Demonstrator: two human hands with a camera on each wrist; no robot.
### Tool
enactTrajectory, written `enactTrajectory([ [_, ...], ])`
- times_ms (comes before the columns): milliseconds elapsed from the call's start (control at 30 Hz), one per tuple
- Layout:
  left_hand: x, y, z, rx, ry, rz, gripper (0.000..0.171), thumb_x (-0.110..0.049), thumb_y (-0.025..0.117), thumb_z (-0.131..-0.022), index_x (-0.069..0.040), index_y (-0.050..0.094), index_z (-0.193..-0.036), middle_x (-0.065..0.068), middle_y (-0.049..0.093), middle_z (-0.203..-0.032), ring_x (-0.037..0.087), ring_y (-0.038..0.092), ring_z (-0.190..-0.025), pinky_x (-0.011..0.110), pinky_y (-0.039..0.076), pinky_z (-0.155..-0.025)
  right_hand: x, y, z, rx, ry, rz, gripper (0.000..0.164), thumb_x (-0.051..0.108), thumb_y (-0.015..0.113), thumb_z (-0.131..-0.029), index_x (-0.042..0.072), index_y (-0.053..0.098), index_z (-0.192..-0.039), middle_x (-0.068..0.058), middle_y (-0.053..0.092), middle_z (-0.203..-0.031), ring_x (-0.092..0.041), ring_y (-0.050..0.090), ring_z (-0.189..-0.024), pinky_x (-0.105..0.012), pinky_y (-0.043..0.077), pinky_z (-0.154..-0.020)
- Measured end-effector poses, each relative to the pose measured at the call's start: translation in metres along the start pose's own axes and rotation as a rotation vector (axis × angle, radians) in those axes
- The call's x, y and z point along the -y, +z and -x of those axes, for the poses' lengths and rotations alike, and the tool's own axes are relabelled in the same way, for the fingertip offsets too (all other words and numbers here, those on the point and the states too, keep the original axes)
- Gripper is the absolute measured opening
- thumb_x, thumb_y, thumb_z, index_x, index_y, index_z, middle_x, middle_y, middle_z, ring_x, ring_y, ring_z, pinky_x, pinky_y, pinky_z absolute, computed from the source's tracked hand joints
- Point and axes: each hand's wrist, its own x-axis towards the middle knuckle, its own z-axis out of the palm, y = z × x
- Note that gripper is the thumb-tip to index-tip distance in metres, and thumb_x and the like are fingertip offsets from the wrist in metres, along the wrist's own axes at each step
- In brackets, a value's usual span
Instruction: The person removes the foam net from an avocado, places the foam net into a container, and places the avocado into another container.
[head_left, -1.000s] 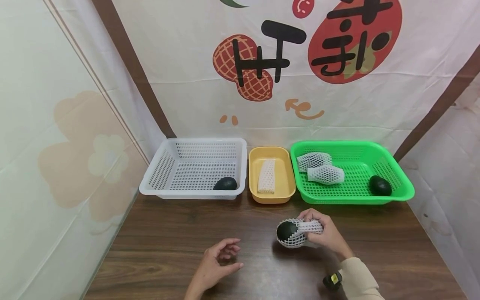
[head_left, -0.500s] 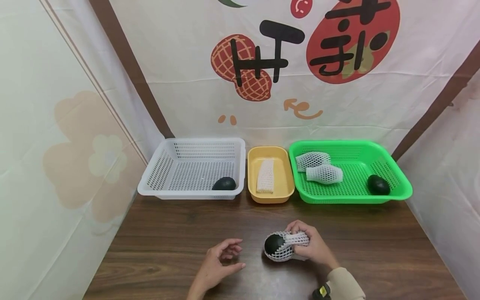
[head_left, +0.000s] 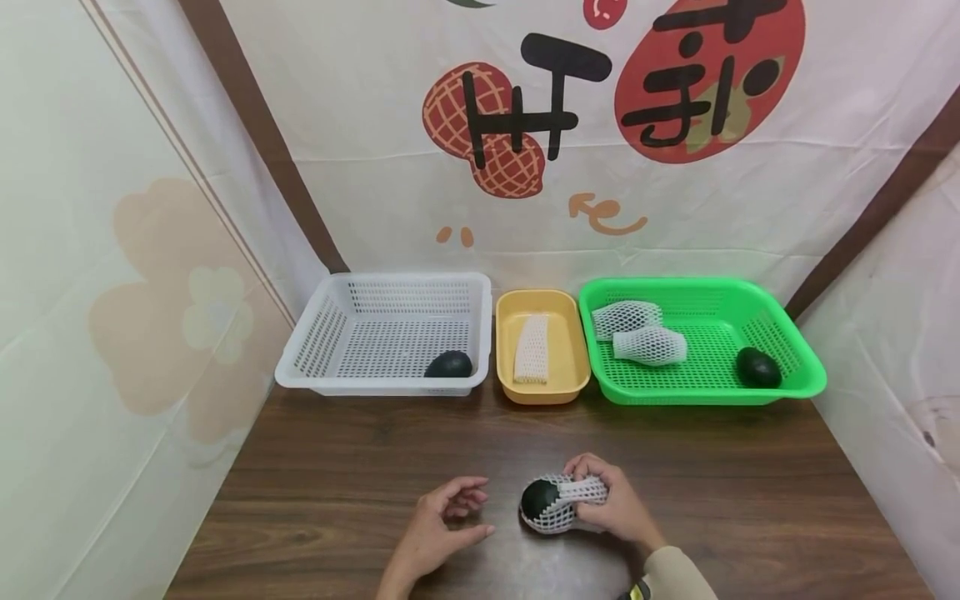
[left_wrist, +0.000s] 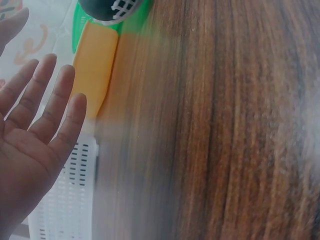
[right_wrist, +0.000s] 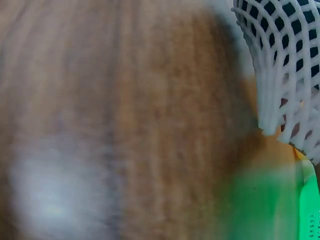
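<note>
My right hand (head_left: 611, 504) grips the loose end of a white foam fruit net (head_left: 558, 521). A dark green avocado (head_left: 539, 499) sits in the net, its bare end showing at the net's mouth and turned toward my left hand. The right wrist view shows the net's mesh (right_wrist: 295, 55) close up, with dark skin behind it. My left hand (head_left: 435, 533) holds nothing, its fingers spread and slightly bent, a short way left of the avocado. In the left wrist view its palm (left_wrist: 30, 150) faces the camera, and the avocado's bare end (left_wrist: 102, 9) shows at the top.
Along the back stand a white basket (head_left: 375, 384) with one avocado (head_left: 449, 364), a yellow tray (head_left: 543, 398) with a flat foam net (head_left: 532, 350), and a green basket (head_left: 697, 398). The green one holds two netted fruits (head_left: 651, 345) and a bare avocado (head_left: 758, 367).
My right hand has brought the netted avocado left and toward me, closer to my left hand. The left hand has hardly moved.
</note>
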Motion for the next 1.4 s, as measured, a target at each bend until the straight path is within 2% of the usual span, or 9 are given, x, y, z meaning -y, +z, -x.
enactTrajectory([
  [233,0.025,0.004,0.003,0.007,-0.019,-0.016,0.049,-0.02,0.076,-0.069,-0.014,0.056,-0.113,0.006,0.061,-0.095,0.03,0.058,-0.083,0.041,0.048,-0.069,-0.003,0.0,0.005,-0.003,0.018,0.018,0.035,-0.015,0.059,-0.055,0.009,0.048,-0.078,-0.019,0.054,-0.093,-0.024,0.053,-0.085,-0.025,0.043,-0.068],
  [567,0.026,0.005,0.006,0.002,-0.019,-0.013,0.048,-0.018,0.077,-0.069,-0.014,0.056,-0.112,0.005,0.061,-0.094,0.029,0.058,-0.082,0.04,0.048,-0.068,0.001,-0.002,0.007,0.02,0.068,0.071,0.036,-0.013,0.063,-0.058,0.01,0.052,-0.083,-0.02,0.055,-0.098,-0.024,0.054,-0.087,-0.026,0.045,-0.068],
  [733,0.025,0.004,0.005,0.003,-0.01,-0.015,0.048,-0.021,0.077,-0.069,-0.014,0.056,-0.112,0.009,0.061,-0.094,0.028,0.059,-0.082,0.04,0.048,-0.068,0.0,-0.003,0.007,0.033,0.036,0.133,0.04,-0.01,0.066,-0.059,0.01,0.055,-0.093,-0.014,0.057,-0.102,-0.022,0.054,-0.09,-0.026,0.045,-0.07],
  [900,0.02,0.004,0.003,0.005,-0.025,-0.023,0.047,-0.02,0.077,-0.069,-0.015,0.057,-0.112,0.005,0.061,-0.094,0.028,0.059,-0.083,0.04,0.048,-0.068,-0.011,-0.004,0.009,0.042,-0.015,0.222,0.046,-0.006,0.069,-0.06,0.009,0.056,-0.101,-0.007,0.058,-0.102,-0.018,0.054,-0.087,-0.026,0.044,-0.068],
  [1100,-0.003,0.004,-0.004,0.015,-0.036,-0.015,0.045,-0.011,0.076,-0.069,-0.008,0.057,-0.109,0.004,0.061,-0.092,0.032,0.058,-0.082,0.043,0.048,-0.069,-0.03,-0.008,0.009,0.049,-0.007,0.292,0.051,0.002,0.071,-0.062,0.019,0.056,-0.107,0.006,0.057,-0.106,-0.013,0.054,-0.086,-0.027,0.044,-0.067],
  [1233,-0.013,0.007,-0.01,0.039,-0.034,-0.019,0.042,-0.008,0.074,-0.07,-0.004,0.057,-0.108,0.007,0.061,-0.092,0.033,0.058,-0.082,0.043,0.048,-0.069,-0.031,-0.01,0.009,0.063,-0.025,0.296,0.052,0.004,0.071,-0.064,0.019,0.054,-0.111,0.006,0.056,-0.11,-0.015,0.054,-0.089,-0.028,0.044,-0.07],
  [1400,-0.013,0.014,-0.019,0.054,-0.032,-0.005,0.033,-0.004,0.07,-0.075,-0.003,0.058,-0.106,0.011,0.062,-0.091,0.033,0.059,-0.081,0.042,0.049,-0.068,-0.027,-0.01,0.009,0.073,-0.032,0.302,0.05,0.012,0.073,-0.068,0.018,0.053,-0.114,0.005,0.055,-0.111,-0.014,0.053,-0.09,-0.027,0.043,-0.072],
])
